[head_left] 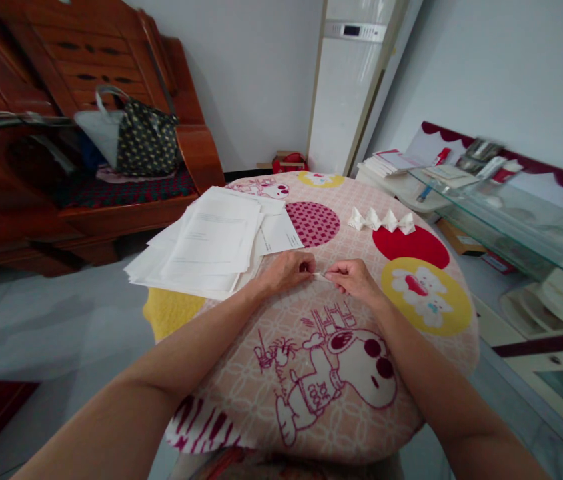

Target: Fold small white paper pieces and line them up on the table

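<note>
Between my two hands is a small folded piece of white paper [320,277], pinched from both sides just above the patterned tablecloth [256,360]. My left hand [288,272] grips its left end with thumb and fingers together. From the other side my right hand [354,278] pinches the right end. Most of the paper is covered by the fingers, so its exact shape cannot be made out. To the left of my left hand lies a loose stack of white paper sheets [211,233], some with printed lines. Several pointed folded paper pieces [381,220] stand in a row beyond my right hand.
A wooden bench [196,147] on the left bears a dark patterned bag [146,140]. On the right, a glass-topped stand [526,220] holds assorted items, with a pile of papers [391,162] beside it. A tall white appliance [346,93] is at the back.
</note>
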### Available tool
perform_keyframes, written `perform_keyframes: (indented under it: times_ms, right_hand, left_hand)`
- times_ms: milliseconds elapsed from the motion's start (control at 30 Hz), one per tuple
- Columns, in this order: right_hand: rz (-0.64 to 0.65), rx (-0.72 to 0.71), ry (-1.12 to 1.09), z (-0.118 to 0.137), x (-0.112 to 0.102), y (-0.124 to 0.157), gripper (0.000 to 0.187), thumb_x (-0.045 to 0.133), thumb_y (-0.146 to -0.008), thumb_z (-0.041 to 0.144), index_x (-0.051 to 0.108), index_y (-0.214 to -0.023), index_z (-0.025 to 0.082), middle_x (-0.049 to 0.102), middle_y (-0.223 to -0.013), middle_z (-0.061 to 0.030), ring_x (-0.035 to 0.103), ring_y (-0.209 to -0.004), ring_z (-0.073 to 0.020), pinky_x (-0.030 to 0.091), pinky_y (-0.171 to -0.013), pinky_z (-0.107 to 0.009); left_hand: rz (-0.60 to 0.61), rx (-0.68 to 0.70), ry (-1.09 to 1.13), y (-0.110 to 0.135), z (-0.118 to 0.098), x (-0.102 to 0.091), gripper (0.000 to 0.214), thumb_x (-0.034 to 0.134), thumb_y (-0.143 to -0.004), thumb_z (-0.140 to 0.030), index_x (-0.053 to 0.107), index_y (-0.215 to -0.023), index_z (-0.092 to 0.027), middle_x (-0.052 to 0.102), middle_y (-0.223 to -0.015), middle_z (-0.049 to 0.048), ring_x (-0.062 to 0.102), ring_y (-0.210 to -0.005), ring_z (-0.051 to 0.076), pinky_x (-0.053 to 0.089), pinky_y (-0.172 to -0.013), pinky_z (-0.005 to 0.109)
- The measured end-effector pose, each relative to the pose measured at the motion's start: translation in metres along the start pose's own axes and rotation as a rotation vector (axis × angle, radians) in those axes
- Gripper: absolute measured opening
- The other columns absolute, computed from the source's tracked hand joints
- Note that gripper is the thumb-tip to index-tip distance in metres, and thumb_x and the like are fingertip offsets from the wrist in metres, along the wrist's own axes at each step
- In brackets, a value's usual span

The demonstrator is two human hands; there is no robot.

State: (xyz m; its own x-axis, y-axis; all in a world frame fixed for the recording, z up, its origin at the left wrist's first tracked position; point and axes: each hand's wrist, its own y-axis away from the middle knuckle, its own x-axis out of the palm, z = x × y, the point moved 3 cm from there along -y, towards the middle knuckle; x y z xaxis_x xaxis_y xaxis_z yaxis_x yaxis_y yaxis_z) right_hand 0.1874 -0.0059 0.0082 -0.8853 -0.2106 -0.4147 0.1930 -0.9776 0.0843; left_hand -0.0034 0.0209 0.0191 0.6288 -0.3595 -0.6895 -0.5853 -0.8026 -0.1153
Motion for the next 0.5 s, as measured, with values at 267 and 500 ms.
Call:
perform_keyframes:
  times_ms: [267,500]
  right_hand:
    - [-0.106,-0.116,0.061,-0.003,-0.009,-0.001,0.045,0.063,-0.084,0.053,0.057,-0.056,0.018,0.052,-0.049,0.0021,0.047,-0.045,-0.0093,0.036,-0.044,-0.022]
    - [-0.266,-0.053,-0.238,-0.007,-0.008,-0.003,0.05,0.062,-0.08,0.065,0.068,-0.081,0.016,0.059,-0.058,0.0003,0.052,-0.045,-0.0103,0.036,-0.039,-0.021]
  left_hand:
    - [-0.055,-0.04,0.359,-0.004,0.011,0.003,0.017,0.069,-0.076,-0.021,0.064,-0.091,-0.018,0.061,-0.069,-0.0039,0.053,-0.062,0.01,0.038,-0.061,0.023]
    - [-0.097,-0.146,0.786,-0.006,0.018,0.006,0.042,0.076,-0.073,-0.033,0.063,-0.109,-0.015,0.05,-0.057,-0.0086,0.044,-0.049,0.007,0.035,-0.051,0.021]
